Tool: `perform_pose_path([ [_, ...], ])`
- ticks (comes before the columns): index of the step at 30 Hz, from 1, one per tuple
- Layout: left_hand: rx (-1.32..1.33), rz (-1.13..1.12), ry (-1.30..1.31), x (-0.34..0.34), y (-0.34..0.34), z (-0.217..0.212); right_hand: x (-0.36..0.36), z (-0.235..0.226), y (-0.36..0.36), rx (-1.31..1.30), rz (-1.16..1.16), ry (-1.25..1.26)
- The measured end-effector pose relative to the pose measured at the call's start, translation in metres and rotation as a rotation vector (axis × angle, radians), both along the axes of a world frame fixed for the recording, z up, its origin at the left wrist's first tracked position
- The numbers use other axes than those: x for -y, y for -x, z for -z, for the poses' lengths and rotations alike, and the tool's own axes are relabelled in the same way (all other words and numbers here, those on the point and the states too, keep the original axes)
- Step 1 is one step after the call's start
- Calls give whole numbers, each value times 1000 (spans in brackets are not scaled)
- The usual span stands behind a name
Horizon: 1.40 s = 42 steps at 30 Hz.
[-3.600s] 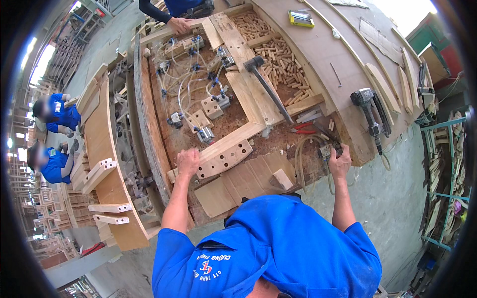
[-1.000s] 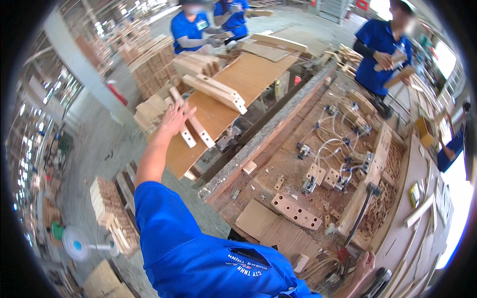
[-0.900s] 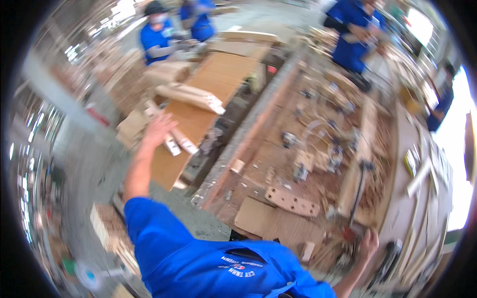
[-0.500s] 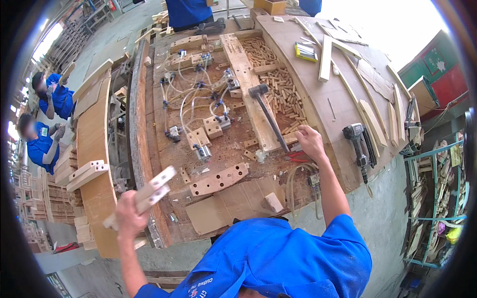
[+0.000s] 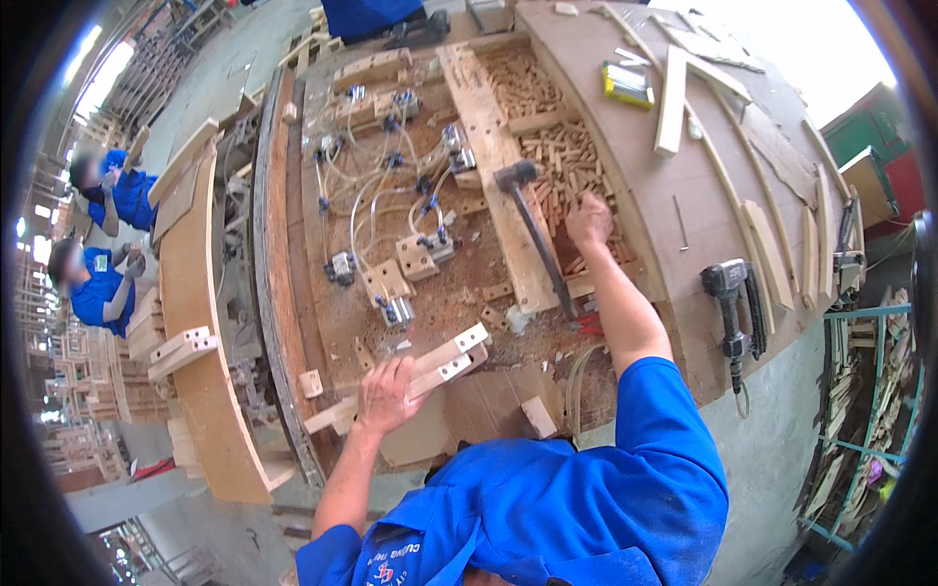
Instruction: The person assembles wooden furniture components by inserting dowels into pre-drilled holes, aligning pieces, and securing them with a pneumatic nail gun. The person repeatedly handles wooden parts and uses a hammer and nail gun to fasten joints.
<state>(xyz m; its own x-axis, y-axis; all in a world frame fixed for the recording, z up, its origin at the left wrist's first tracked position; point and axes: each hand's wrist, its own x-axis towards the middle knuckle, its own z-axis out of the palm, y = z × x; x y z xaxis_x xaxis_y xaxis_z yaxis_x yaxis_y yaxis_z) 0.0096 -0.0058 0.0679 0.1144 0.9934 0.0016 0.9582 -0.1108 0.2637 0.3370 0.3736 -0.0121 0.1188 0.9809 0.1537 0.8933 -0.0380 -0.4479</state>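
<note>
My left hand (image 5: 388, 396) is wrapped round two pale wooden bars (image 5: 451, 354) with drilled holes in their ends, held side by side and slanting over the near part of the workbench. Beneath them lie a flat cardboard sheet (image 5: 493, 398) and, mostly hidden now, a drilled wooden strip. My right hand (image 5: 590, 223) is down at the bin of short wooden dowels (image 5: 562, 156), fingers bunched among them; whatever they grip is too small to make out. A black hammer (image 5: 535, 234) leans across the thick wooden plank (image 5: 484, 127) beside the bin.
Clamp fixtures with clear air hoses (image 5: 391, 161) fill the bench's middle. On the right panel lie a nail gun (image 5: 728, 303), wood strips (image 5: 672, 103) and a yellow box (image 5: 628, 85). A curved board (image 5: 191, 322) stands left, with two co-workers (image 5: 103, 288) beyond.
My left hand has brought the bars rightward from the bench's left edge to over the cardboard. My right hand has moved farther away, from the bin's near end into the dowels.
</note>
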Motion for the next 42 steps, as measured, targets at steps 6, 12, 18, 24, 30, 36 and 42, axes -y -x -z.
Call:
perform_pose_path([
  [6,12,-19,26,3,2,11,91,-26,-3,-494,-443,-79],
  [12,82,2,-1,-7,7,18,227,-66,17,-664,-689,321],
  [18,96,36,-16,-1,5,17,244,-70,43,-578,-779,309],
  [24,105,50,-75,2,6,20,243,-69,47,-383,-911,209],
  [30,121,49,-45,2,8,20,231,-78,57,-223,-1037,238],
  [36,157,29,18,41,-17,7,247,-98,45,-274,-1112,330],
  [42,161,10,65,79,-58,49,292,-48,16,-231,-1078,406],
])
